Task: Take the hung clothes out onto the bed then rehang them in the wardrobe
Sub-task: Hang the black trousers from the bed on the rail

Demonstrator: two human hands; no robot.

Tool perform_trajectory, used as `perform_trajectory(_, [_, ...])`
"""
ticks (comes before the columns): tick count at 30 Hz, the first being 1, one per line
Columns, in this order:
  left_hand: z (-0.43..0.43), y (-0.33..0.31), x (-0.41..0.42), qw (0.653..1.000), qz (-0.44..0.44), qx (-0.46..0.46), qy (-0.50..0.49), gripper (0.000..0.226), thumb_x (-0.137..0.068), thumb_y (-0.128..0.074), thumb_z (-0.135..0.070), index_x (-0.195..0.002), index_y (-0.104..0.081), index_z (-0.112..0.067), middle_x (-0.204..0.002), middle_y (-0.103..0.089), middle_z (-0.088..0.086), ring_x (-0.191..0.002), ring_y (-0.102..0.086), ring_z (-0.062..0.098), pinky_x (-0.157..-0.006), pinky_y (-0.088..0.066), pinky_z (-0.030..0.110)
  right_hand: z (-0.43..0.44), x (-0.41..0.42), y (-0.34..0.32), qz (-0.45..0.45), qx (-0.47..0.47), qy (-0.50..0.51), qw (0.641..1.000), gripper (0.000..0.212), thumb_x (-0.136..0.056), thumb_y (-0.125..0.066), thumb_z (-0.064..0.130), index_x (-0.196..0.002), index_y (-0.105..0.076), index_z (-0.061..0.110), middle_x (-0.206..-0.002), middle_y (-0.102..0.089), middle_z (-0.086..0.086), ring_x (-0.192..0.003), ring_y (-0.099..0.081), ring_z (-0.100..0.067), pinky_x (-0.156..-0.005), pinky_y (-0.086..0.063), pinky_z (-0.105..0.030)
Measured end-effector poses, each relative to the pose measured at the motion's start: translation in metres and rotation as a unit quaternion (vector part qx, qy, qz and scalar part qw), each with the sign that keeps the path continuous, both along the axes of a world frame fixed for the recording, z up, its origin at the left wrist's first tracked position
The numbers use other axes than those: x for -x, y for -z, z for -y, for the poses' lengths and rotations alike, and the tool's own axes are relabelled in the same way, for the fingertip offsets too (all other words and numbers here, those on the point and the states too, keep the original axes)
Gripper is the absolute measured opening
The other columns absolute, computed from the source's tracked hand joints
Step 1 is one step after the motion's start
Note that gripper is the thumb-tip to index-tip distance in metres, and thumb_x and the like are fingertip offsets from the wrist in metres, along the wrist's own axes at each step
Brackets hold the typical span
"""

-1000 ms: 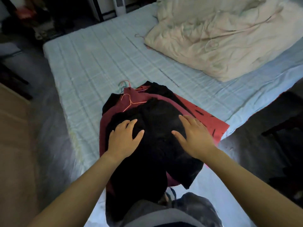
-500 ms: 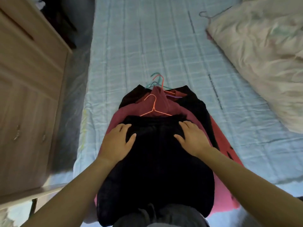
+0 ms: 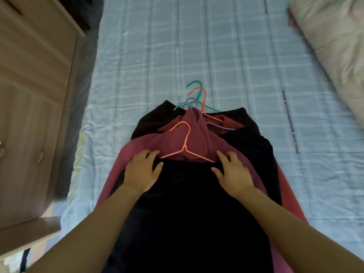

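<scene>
A stack of clothes on hangers lies on the bed (image 3: 226, 56). On top is a black garment (image 3: 187, 203) with a pink hanger (image 3: 185, 146) sticking out of its neck. Under it are a maroon garment (image 3: 167, 138), a red one (image 3: 228, 125) and another black one (image 3: 250, 134). Orange, purple and teal hanger hooks (image 3: 197, 97) fan out beyond the stack. My left hand (image 3: 142, 170) rests flat on the black garment's left shoulder. My right hand (image 3: 233, 172) rests flat on its right shoulder. Both sets of fingers are spread and straight.
A light wooden cabinet (image 3: 33, 115) with drawer handles stands close along the bed's left side. A cream duvet (image 3: 334, 42) is bunched at the upper right of the bed. The pale checked sheet beyond the hangers is bare.
The view has swung left and closer over the stack. Both hands have slid up the black garment to its shoulders by the pink hanger.
</scene>
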State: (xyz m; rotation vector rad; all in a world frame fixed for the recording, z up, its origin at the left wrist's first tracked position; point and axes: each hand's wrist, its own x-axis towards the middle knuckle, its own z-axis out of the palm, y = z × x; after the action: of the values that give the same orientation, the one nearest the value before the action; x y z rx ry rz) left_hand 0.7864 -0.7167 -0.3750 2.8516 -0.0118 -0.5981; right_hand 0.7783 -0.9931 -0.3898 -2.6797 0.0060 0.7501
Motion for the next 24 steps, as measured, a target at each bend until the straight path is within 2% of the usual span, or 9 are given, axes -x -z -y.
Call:
perform_trajectory(3, [-0.003, 0.011, -0.001, 1.000, -0.010, 0.000, 0.018, 0.066, -0.082, -0.024, -0.055, -0.121, -0.060, -0.016, -0.110, -0.060, 0.012, -0.103, -0.054, 0.036, -0.079, -0.051, 0.045, -0.003, 0.002, 0.004, 0.006, 0.006, 0.008, 1.000, 0.050, -0.096, -0.040, 0.042, -0.142, -0.032, 0.024, -0.129, -0.040, -0.006, -0.113, -0.047, -0.026, -0.089, -0.041, -0.043])
perform_trajectory(5, [-0.004, 0.013, -0.002, 1.000, -0.009, 0.009, 0.018, 0.056, -0.085, -0.031, -0.051, -0.110, -0.064, -0.014, -0.097, -0.061, 0.012, -0.093, -0.055, 0.036, -0.071, -0.052, 0.043, -0.001, 0.005, 0.004, 0.025, -0.037, 0.026, 0.999, 0.039, -0.095, -0.044, 0.038, -0.130, -0.047, 0.022, -0.120, -0.045, -0.005, -0.106, -0.050, -0.026, -0.084, -0.045, -0.041])
perform_trajectory(8, [-0.007, 0.009, -0.004, 0.999, -0.006, 0.038, 0.011, 0.036, -0.090, -0.048, -0.042, -0.101, -0.065, -0.012, -0.089, -0.058, 0.011, -0.091, -0.053, 0.035, -0.072, -0.050, 0.045, 0.006, 0.009, -0.001, 0.053, -0.117, 0.045, 0.991, 0.026, -0.093, -0.051, 0.030, -0.116, -0.059, 0.019, -0.107, -0.046, -0.002, -0.091, -0.052, -0.020, -0.070, -0.046, -0.032])
perform_trajectory(11, [-0.012, -0.001, -0.002, 0.998, 0.022, 0.057, 0.024, 0.050, -0.086, -0.035, -0.055, -0.096, -0.065, -0.016, -0.081, -0.055, 0.003, -0.086, -0.051, 0.030, -0.072, -0.048, 0.045, 0.011, 0.011, -0.004, 0.068, -0.143, 0.053, 0.986, 0.025, -0.093, -0.053, 0.029, -0.115, -0.062, 0.020, -0.108, -0.045, -0.001, -0.084, -0.049, -0.013, -0.070, -0.041, -0.025])
perform_trajectory(13, [-0.014, -0.011, 0.003, 0.997, 0.042, 0.065, 0.029, 0.053, -0.084, -0.029, -0.057, -0.096, -0.065, -0.019, -0.078, -0.052, -0.002, -0.084, -0.049, 0.027, -0.072, -0.048, 0.043, 0.012, 0.014, -0.008, 0.066, -0.152, 0.051, 0.985, 0.027, -0.093, -0.053, 0.029, -0.117, -0.062, 0.020, -0.112, -0.048, -0.004, -0.088, -0.054, -0.017, -0.074, -0.043, -0.026])
perform_trajectory(16, [-0.016, -0.033, 0.017, 0.995, 0.069, 0.076, 0.018, 0.046, -0.088, -0.033, -0.054, -0.096, -0.065, -0.022, -0.078, -0.052, -0.005, -0.083, -0.050, 0.024, -0.075, -0.046, 0.039, 0.011, 0.021, -0.023, 0.092, -0.177, 0.045, 0.979, 0.024, -0.093, -0.054, 0.028, -0.114, -0.064, 0.023, -0.107, -0.054, -0.001, -0.090, -0.058, -0.017, -0.075, -0.045, -0.027])
perform_trajectory(24, [-0.018, -0.129, 0.082, 0.976, 0.185, 0.115, 0.006, 0.038, -0.089, -0.040, -0.050, -0.096, -0.066, -0.024, -0.080, -0.056, -0.007, -0.080, -0.053, 0.021, -0.081, -0.032, 0.022, 0.012, 0.075, -0.113, 0.272, -0.222, 0.024, 0.936, 0.023, -0.091, -0.056, 0.027, -0.110, -0.068, 0.024, -0.095, -0.058, 0.004, -0.077, -0.058, -0.009, -0.063, -0.053, -0.030])
